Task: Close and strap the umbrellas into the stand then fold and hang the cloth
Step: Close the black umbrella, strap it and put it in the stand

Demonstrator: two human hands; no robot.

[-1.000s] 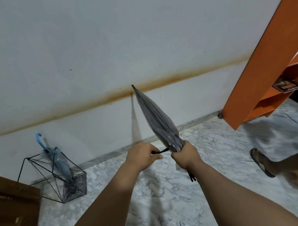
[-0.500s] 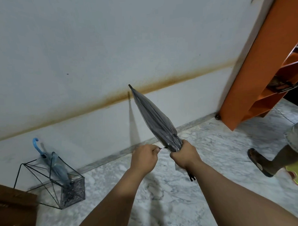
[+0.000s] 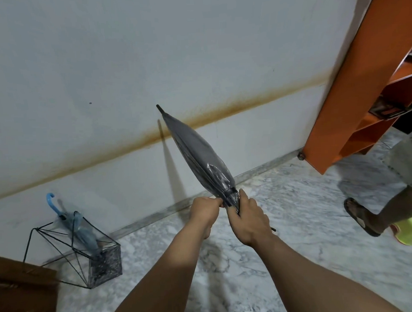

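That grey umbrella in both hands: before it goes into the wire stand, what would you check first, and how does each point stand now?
1. Grey umbrella folded shut: ok.
2. Strap wrapped round the canopy: ok; fastened: cannot tell.
3. Right hand has a firm grip near the handle end: ok.
4. Left hand pinches the strap end: ok.
5. Wire stand has room beside the blue umbrella: looks ok.
6. Another person's foot is apart from the stand: ok.
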